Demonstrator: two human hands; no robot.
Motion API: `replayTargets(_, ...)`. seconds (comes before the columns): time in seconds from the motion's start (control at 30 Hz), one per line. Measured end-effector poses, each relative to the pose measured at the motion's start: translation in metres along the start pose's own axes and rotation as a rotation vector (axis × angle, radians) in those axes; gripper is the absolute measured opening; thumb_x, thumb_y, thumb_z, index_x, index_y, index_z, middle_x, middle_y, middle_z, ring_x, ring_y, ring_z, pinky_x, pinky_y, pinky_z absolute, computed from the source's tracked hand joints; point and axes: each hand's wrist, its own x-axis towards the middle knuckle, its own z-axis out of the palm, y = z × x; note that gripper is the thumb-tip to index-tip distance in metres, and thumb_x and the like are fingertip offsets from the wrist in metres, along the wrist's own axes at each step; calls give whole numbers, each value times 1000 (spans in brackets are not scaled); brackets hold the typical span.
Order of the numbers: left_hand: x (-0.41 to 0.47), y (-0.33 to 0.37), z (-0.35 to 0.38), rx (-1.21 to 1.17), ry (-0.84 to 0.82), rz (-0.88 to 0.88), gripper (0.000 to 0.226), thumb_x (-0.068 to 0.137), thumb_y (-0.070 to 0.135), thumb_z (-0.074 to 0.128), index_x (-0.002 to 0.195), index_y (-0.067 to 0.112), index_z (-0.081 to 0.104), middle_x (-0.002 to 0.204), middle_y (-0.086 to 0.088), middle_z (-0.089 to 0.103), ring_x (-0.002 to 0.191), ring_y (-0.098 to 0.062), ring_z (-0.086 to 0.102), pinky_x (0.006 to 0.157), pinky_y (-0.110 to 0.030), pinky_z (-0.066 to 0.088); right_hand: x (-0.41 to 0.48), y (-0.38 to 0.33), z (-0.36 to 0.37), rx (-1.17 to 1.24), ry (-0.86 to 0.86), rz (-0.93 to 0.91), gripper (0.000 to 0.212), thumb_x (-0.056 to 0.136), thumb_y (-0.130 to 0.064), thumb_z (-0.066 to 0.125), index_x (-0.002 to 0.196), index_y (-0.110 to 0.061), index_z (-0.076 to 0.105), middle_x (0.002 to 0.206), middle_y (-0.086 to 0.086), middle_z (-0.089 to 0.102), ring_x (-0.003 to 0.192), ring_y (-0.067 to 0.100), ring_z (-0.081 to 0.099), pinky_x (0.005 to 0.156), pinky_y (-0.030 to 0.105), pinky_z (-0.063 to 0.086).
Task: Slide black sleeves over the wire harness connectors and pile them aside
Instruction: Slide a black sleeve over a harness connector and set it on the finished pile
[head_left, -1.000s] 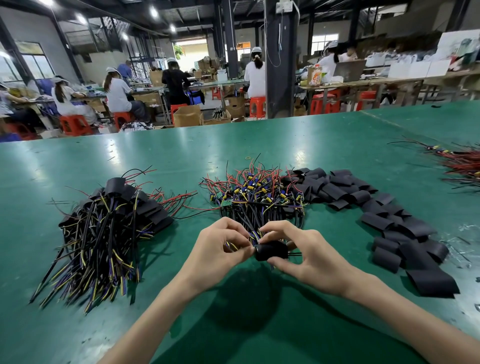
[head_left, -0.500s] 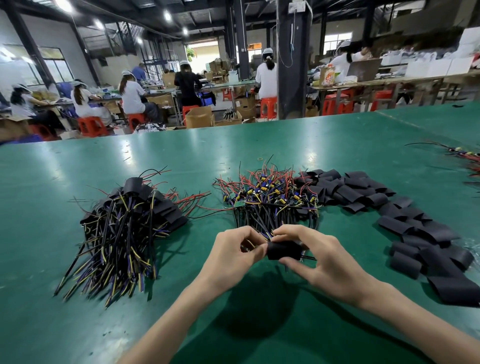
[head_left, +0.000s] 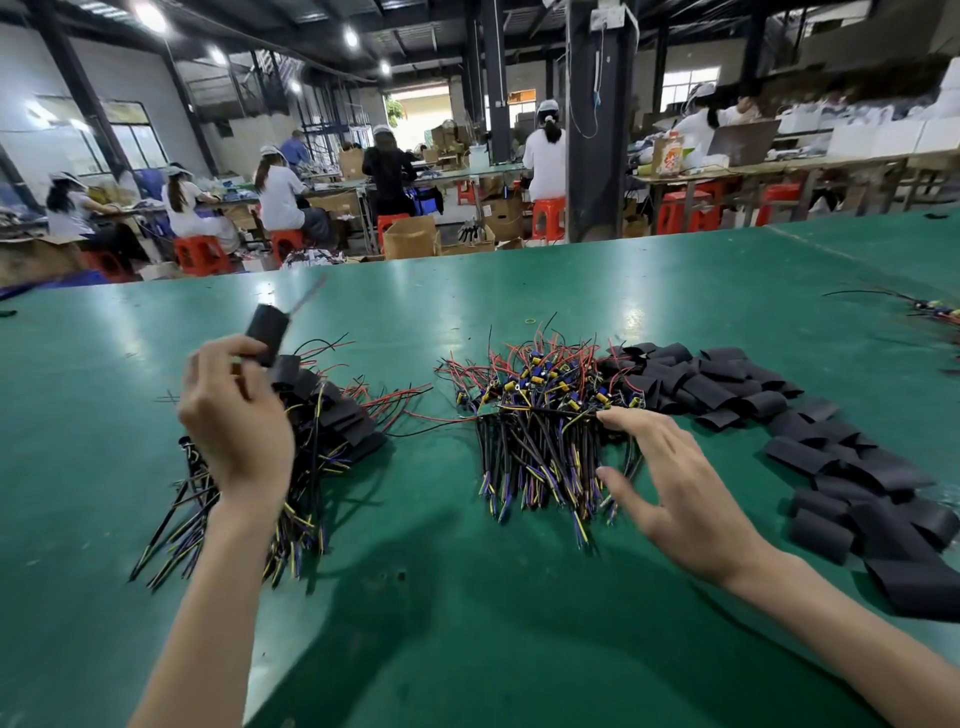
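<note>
My left hand (head_left: 236, 421) is raised over the left pile of sleeved harnesses (head_left: 322, 415) and holds a harness by its wires, its black sleeve (head_left: 266, 332) blurred and tilted above my fingers. My right hand (head_left: 675, 488) hovers with spread, straight fingers over the right side of the middle heap of bare harnesses (head_left: 535, 410), whose red, black and yellow wires end in blue and yellow connectors. Its index fingertip touches that heap. A long spread of loose black sleeves (head_left: 810, 441) lies to the right.
The green table (head_left: 467, 597) stretches wide around the piles. More red and black wires (head_left: 930, 312) lie at the far right edge. Beyond the table's far edge, seated people work at benches with red stools and cardboard boxes.
Both hands were together at the centre working the sleeve onto a harness. Now the left hand has carried the sleeved harness up and left over the finished pile, and the right hand has let go and opened.
</note>
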Motion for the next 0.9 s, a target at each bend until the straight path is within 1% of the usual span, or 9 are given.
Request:
replayTargets(0.1,5,-31,5,184,-208,-134,33,89,-8,45,118,0,59,117,-27,57,107,-43,47,90,-46,37,-1,11,4,-56,-32,76,45,85,-13,67,127,-9,51,124,2,57,119,13,47,102,23,28)
replayTargets(0.17,-1,-45,10,299,-366,-148,33,91,-5,45,120,1,60,122,-25,57,111,-43,42,93,-46,34,-3,17,6,-77,-36,135,46,84,-11,68,127,-9,51,123,2,58,118,15,48,101,25,28)
replayTargets(0.23,-5,-51,12,318,-427,-161,33,92,-2,45,122,1,58,121,-25,59,112,-42,42,95,-46,34,-3,23,7,-85,-20,202,46,83,-9,67,126,-8,52,118,3,60,115,19,51,100,31,34)
replayTargets(0.33,-6,-51,14,255,-410,-197,35,91,-2,45,124,1,56,119,-26,58,114,-41,43,97,-48,35,-1,35,5,-188,-7,324,45,85,-10,63,128,-7,49,119,8,59,115,25,50,97,39,37)
replayTargets(0.47,-10,-43,14,197,-352,-200,35,88,-2,48,123,1,54,126,-25,51,116,-42,41,99,-50,34,-1,65,-4,-508,-120,517,52,89,-21,51,138,-12,37,137,6,45,126,24,37,101,39,31)
replayTargets(0.6,-13,-25,16,307,-236,-137,36,85,5,53,121,8,53,129,-21,49,121,-41,38,101,-55,26,2,97,-15,-550,-266,628,55,96,-31,40,147,-20,21,153,1,24,138,26,22,110,42,23)
replayTargets(0.7,-23,0,21,253,-209,-7,33,83,3,55,115,11,59,122,-18,54,118,-36,43,101,-49,25,2,111,-19,-581,-377,595,48,99,-33,32,146,-24,26,149,-3,34,135,23,31,109,40,25)
replayTargets(0.8,-45,35,40,89,-417,144,30,80,-4,57,102,13,68,103,-13,64,101,-34,52,89,-44,37,5,109,-17,-605,-372,541,40,99,-31,33,137,-22,40,135,-1,44,123,22,40,102,38,33)
replayTargets(0.9,-77,66,68,-11,-764,275,26,87,2,55,102,17,70,104,-6,68,100,-27,57,92,-42,42,6,104,-14,-635,-375,512,37,97,-31,37,132,-21,43,124,3,43,118,23,39,97,39,35)
